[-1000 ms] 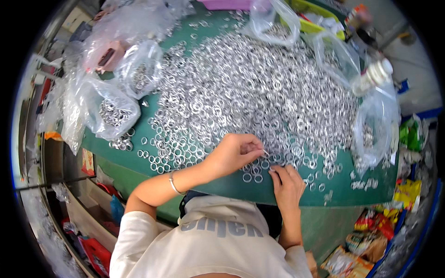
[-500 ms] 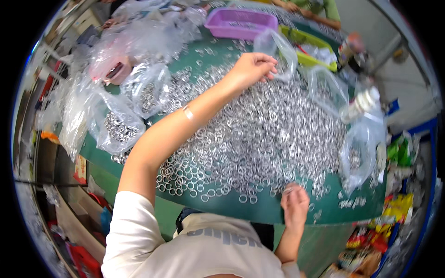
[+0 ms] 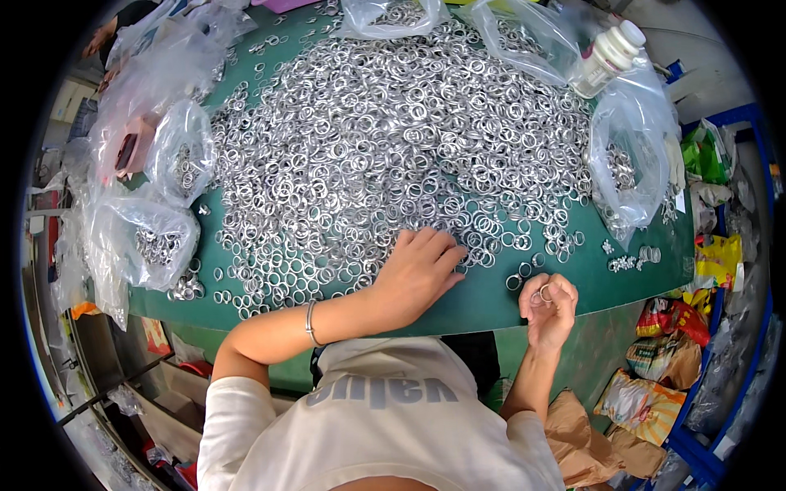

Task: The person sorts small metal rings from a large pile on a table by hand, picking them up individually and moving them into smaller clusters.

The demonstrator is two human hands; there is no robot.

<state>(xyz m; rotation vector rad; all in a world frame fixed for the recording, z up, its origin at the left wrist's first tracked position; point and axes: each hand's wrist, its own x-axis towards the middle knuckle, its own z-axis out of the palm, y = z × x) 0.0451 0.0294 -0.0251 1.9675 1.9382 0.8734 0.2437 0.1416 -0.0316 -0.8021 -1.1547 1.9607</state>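
Metal ring (image 3: pixel 544 292) between right-hand fingers (image 3: pixel 560 288).

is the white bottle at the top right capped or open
Capped: the white bottle lies tilted among the clear plastic bags, with a white cap on its upper end.

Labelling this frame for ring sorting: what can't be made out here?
- Head view: how many rings the right hand pinches; its curled fingers cover them.
- Rings under the left hand: hidden by the palm.
- Contents of the pink-tinted bag: blurred by plastic.
- White bottle: label too small.
- Purple tray: cut off by the top edge.
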